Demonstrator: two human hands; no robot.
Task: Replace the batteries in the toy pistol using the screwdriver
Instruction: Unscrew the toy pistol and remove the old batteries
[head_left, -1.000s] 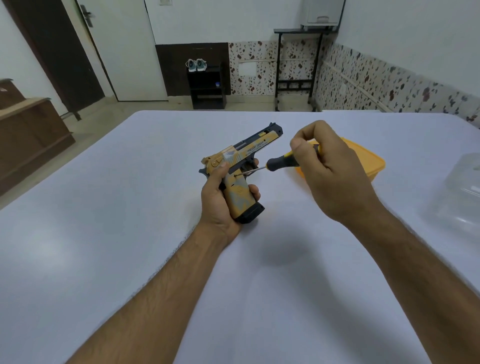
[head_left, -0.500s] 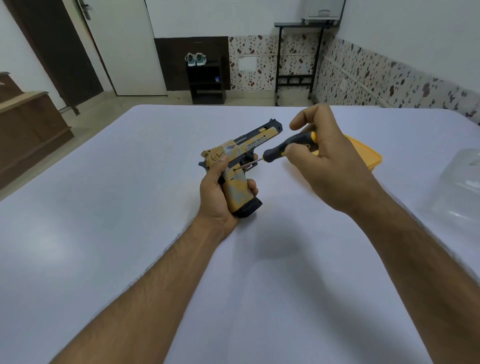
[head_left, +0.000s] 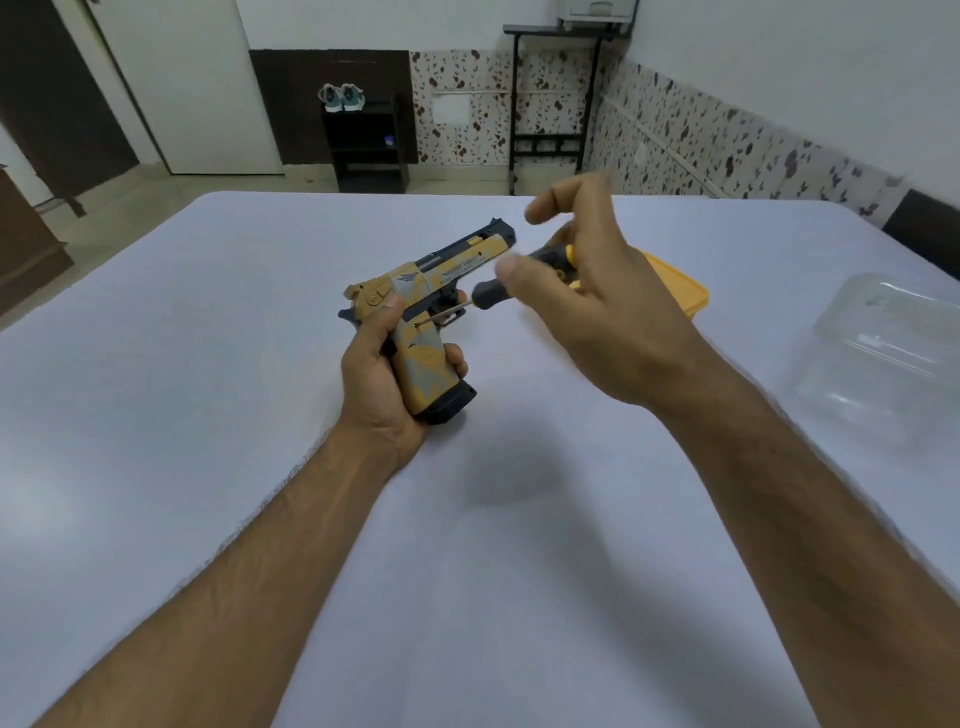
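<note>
Left hand (head_left: 387, 382) has the toy pistol (head_left: 434, 317) wrapped by the grip, thumb up on the rear of the yellow frame, fingers curled round the far side. Pistol sits above the white table (head_left: 208, 415), muzzle aimed away and to the right, black magazine base pointing down toward me. I can't tell if the base touches the table.

Right hand (head_left: 597, 312) is on the screwdriver (head_left: 511, 283), loosely: thumb pressed on the black part of the handle, index finger lifted and blurred, remaining fingers half open around the yellow end. Call it a loose partial hold, not a full clamp. Metal shaft runs down-left from the handle, tip meeting the pistol's right side just above the grip, near the trigger area. I can't make out a screw head at this resolution.

Yellow container (head_left: 675, 291) sits on the table behind the right hand, partly hidden by it. Clear plastic lid (head_left: 883, 353) lies well apart at the right edge. Shoes (head_left: 341, 97) on a dark rack (head_left: 366, 150) against the far wall
</note>
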